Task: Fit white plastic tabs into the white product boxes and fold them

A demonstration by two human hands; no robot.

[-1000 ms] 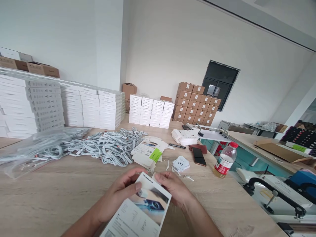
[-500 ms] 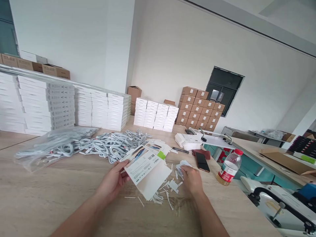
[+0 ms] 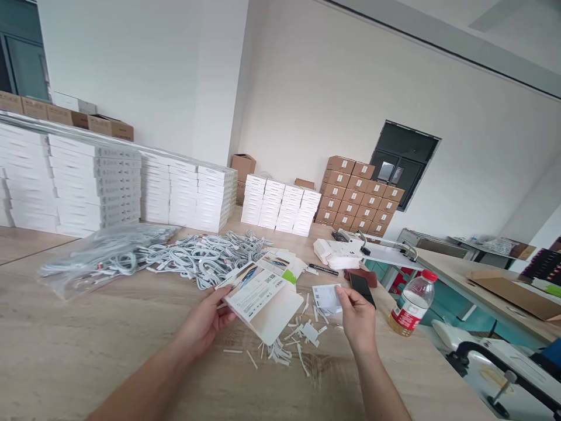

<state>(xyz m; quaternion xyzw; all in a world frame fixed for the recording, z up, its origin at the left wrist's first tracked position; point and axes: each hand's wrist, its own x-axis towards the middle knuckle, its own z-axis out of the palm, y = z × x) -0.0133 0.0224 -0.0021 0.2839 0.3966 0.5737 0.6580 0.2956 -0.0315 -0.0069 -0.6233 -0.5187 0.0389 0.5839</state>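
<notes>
The left hand (image 3: 204, 318) sits low at the centre of the frame, its fingers curled behind a printed card box (image 3: 258, 301) and its thumb pressed on the box's upper edge. This tilts the printed face up into view, with a plain white flap angled toward the lower right. The right hand (image 3: 357, 316), right of centre, has its thumb and fingertips pressed together in a pinch at the edge of a small white card (image 3: 326, 298); the card looks lifted just clear of the wooden table (image 3: 87, 327), though that is hard to judge. The pinch at the edge leaves the card's face uncovered, and the 2 hands are well apart, each with its own piece. Below them lie loose white paper strips (image 3: 280, 351). Farther up, a tangle of grey cables (image 3: 205, 260) spreads beside a clear plastic bag (image 3: 105, 257), a phone (image 3: 362, 289) lies just beyond the right hand, and a plastic bottle (image 3: 412, 307) stands at right. White box stacks (image 3: 184, 196) fill the upper left, with brown cartons (image 3: 355, 193) right of centre.
</notes>
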